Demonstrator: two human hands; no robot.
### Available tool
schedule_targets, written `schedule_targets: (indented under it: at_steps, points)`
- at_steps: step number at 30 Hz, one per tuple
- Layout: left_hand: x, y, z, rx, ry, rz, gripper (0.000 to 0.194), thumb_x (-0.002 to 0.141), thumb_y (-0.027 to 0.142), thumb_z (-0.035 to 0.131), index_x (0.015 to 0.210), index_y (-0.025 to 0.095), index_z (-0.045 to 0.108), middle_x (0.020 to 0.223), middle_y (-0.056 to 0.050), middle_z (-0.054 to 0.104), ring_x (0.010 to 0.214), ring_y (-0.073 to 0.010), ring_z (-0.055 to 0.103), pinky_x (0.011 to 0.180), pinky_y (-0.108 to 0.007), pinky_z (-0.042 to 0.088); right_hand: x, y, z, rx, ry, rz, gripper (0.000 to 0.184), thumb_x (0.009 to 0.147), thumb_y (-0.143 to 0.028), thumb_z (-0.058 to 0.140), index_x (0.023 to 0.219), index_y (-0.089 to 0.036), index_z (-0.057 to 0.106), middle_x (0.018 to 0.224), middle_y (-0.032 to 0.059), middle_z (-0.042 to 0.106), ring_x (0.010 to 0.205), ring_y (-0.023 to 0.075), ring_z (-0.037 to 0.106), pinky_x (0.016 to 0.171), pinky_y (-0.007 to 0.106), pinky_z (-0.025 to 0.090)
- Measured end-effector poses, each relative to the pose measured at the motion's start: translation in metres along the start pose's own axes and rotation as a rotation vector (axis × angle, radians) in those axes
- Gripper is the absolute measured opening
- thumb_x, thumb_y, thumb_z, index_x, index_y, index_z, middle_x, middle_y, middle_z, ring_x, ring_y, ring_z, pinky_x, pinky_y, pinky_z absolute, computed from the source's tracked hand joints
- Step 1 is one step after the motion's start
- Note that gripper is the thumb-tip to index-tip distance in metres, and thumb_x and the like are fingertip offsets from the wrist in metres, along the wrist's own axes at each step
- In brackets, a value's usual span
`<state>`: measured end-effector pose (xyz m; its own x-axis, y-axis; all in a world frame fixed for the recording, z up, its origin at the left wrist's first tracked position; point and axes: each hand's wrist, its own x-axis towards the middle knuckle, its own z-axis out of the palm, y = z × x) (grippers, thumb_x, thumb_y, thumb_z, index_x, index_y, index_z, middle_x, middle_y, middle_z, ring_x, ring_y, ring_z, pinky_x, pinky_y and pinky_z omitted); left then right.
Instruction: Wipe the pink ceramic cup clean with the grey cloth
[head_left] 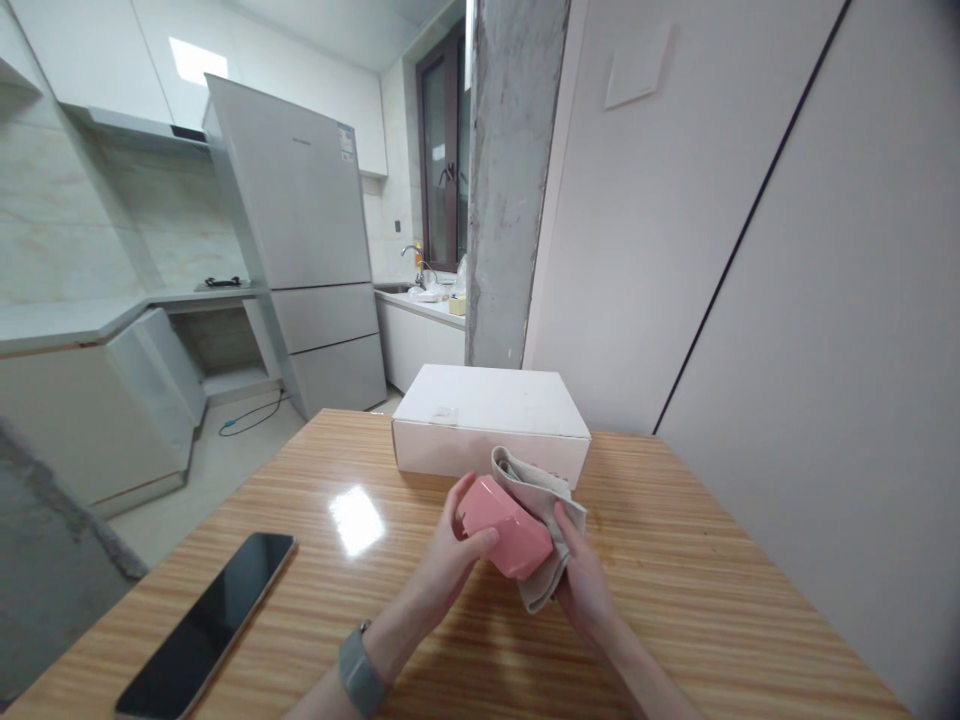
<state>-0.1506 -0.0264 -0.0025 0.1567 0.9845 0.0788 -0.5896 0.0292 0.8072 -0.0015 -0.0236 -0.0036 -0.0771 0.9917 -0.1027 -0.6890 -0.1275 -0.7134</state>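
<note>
My left hand (457, 540) grips a glossy pink object with angled sides (506, 528), thumb on its near face and fingers round its far left edge. It looks like a small box or bowl, but its kind is unclear. A folded grey-beige cloth (541, 505) is in my right hand (581, 575), pressed against the right side of the pink object. The thumb lies over the cloth, while the other fingers are mostly hidden behind it. Both things are held above the wooden table (675, 560).
Just beyond my hands, a white cardboard box (487, 400) stands on the table. A dark-screened phone (210, 625) lies at the left. Behind are a fridge (300, 200), a kitchen counter (67, 322) and a bare concrete pillar edge (510, 180). A pale wall (750, 250) borders the table's right side.
</note>
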Motion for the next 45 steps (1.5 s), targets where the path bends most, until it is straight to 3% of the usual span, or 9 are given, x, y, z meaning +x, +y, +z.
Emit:
schedule_targets:
  at_steps: [5, 10, 13, 19, 25, 29, 34, 40, 45]
  points:
    - [0.004, -0.006, -0.005, 0.166, 0.0, -0.002, 0.085, 0.053, 0.031, 0.086, 0.128, 0.02, 0.049, 0.119, -0.014, 0.062, 0.103, -0.0287, 0.06, 0.087, -0.037, 0.049, -0.001, 0.0, -0.001, -0.026, 0.01, 0.029, 0.045, 0.073, -0.05, 0.073, 0.105, -0.018, 0.071, 0.107, 0.0075, 0.074, 0.109, 0.0285, 0.064, 0.1, 0.04, 0.044]
    - [0.004, -0.002, -0.003, 0.269, 0.129, 0.069, 0.099, 0.05, 0.019, 0.085, 0.136, 0.024, 0.037, 0.124, -0.013, 0.06, 0.105, -0.0284, 0.06, 0.086, -0.035, 0.051, -0.003, 0.003, 0.0, 0.022, 0.102, 0.079, 0.046, 0.065, -0.049, 0.079, 0.101, -0.021, 0.073, 0.108, 0.0056, 0.074, 0.114, 0.0306, 0.061, 0.101, 0.042, 0.043]
    - [0.003, -0.003, 0.0, 0.273, 0.183, 0.098, 0.095, 0.049, 0.02, 0.085, 0.132, 0.022, 0.038, 0.124, -0.013, 0.058, 0.103, -0.0279, 0.061, 0.083, -0.034, 0.052, -0.003, 0.004, 0.001, 0.038, 0.148, 0.106, 0.046, 0.062, -0.049, 0.08, 0.099, -0.022, 0.074, 0.104, 0.0056, 0.075, 0.114, 0.0319, 0.061, 0.1, 0.045, 0.044]
    - [-0.003, -0.006, 0.008, 0.233, 0.056, 0.053, 0.1, 0.051, 0.02, 0.084, 0.134, 0.03, 0.031, 0.121, -0.009, 0.059, 0.098, -0.025, 0.062, 0.079, -0.032, 0.052, -0.003, 0.003, 0.003, 0.058, 0.05, 0.056, 0.041, 0.07, -0.049, 0.075, 0.098, -0.019, 0.074, 0.101, 0.0069, 0.076, 0.11, 0.0309, 0.063, 0.098, 0.043, 0.047]
    - [-0.011, -0.003, 0.01, 0.26, -0.071, 0.117, 0.069, 0.072, 0.029, 0.073, 0.133, 0.028, 0.04, 0.128, -0.009, 0.056, 0.103, -0.0235, 0.06, 0.084, -0.031, 0.051, -0.004, -0.001, 0.006, 0.014, 0.012, 0.038, 0.042, 0.07, -0.052, 0.074, 0.092, -0.017, 0.075, 0.091, 0.0076, 0.078, 0.1, 0.0313, 0.068, 0.089, 0.041, 0.051]
    - [-0.013, -0.004, 0.008, 0.335, -0.051, 0.143, 0.089, 0.062, 0.022, 0.08, 0.138, 0.029, 0.034, 0.132, -0.01, 0.053, 0.11, -0.0269, 0.057, 0.082, -0.032, 0.054, -0.004, -0.002, 0.007, -0.04, 0.023, 0.047, 0.041, 0.065, -0.051, 0.078, 0.089, -0.017, 0.075, 0.085, 0.007, 0.078, 0.086, 0.029, 0.071, 0.08, 0.039, 0.053]
    - [-0.011, -0.005, 0.006, 0.464, -0.013, 0.223, 0.088, 0.061, 0.021, 0.081, 0.137, 0.028, 0.037, 0.132, -0.01, 0.053, 0.115, -0.0281, 0.054, 0.086, -0.035, 0.054, -0.003, 0.0, 0.004, -0.046, -0.019, 0.115, 0.041, 0.069, -0.052, 0.074, 0.089, -0.017, 0.076, 0.083, 0.0065, 0.078, 0.073, 0.0234, 0.07, 0.071, 0.033, 0.053]
    - [-0.006, 0.0, 0.004, 0.573, 0.097, 0.349, 0.087, 0.061, 0.022, 0.083, 0.135, 0.031, 0.038, 0.144, -0.009, 0.039, 0.121, -0.0276, 0.051, 0.091, -0.037, 0.052, -0.004, 0.0, 0.005, 0.044, -0.012, 0.136, 0.035, 0.072, -0.048, 0.072, 0.093, -0.02, 0.076, 0.095, 0.0061, 0.077, 0.091, 0.0273, 0.07, 0.083, 0.037, 0.053]
    - [-0.003, -0.001, -0.004, 0.671, 0.092, 0.436, 0.088, 0.061, 0.024, 0.084, 0.135, 0.031, 0.038, 0.146, -0.01, 0.033, 0.129, -0.0301, 0.042, 0.099, -0.041, 0.047, -0.003, 0.002, 0.005, 0.095, 0.048, 0.123, 0.032, 0.073, -0.045, 0.072, 0.092, -0.019, 0.076, 0.097, 0.0059, 0.077, 0.095, 0.0268, 0.069, 0.088, 0.037, 0.052]
